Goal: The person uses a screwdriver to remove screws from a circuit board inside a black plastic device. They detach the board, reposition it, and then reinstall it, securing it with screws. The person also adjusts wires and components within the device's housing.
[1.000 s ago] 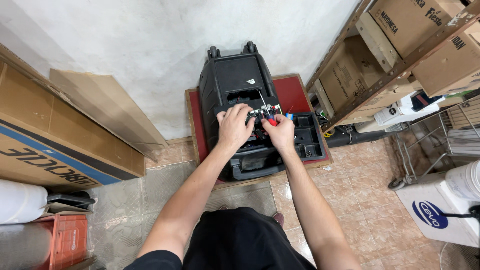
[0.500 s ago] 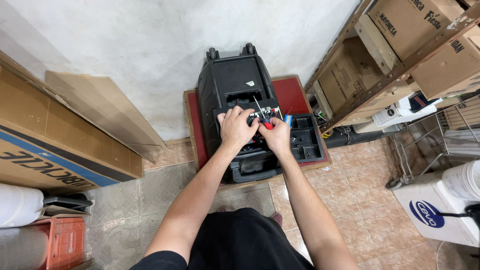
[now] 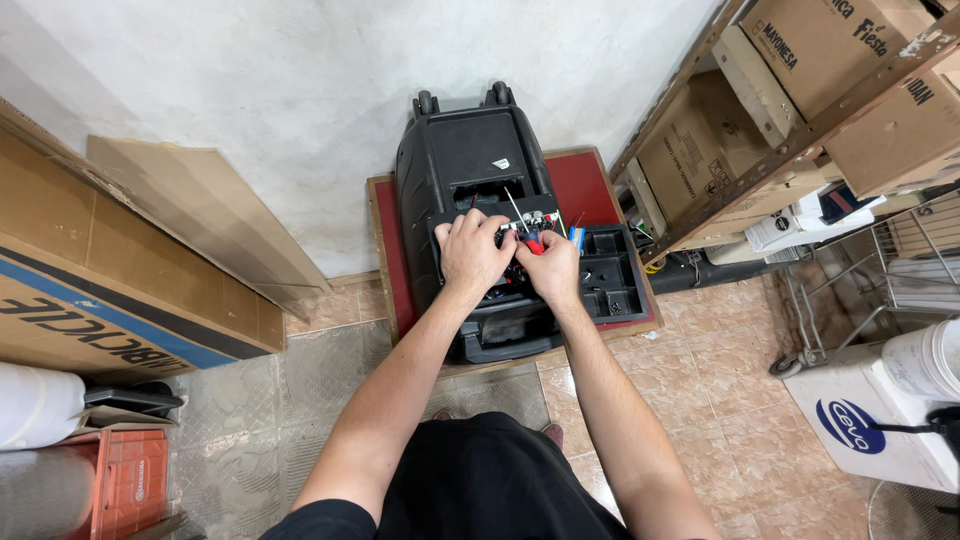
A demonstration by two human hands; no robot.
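At frame centre, the left hand (image 3: 472,250) pressed curled fingers into the black speaker (image 3: 478,165); the right hand (image 3: 550,265) gripped a red-handled screwdriver (image 3: 533,243).

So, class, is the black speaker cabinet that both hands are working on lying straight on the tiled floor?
No: the black speaker cabinet lies on a red board, which keeps it off the tiled floor.

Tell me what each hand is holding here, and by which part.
The right hand grips a red-handled tool by its handle. The left hand rests on the black speaker cabinet; whether it grips anything cannot be told.
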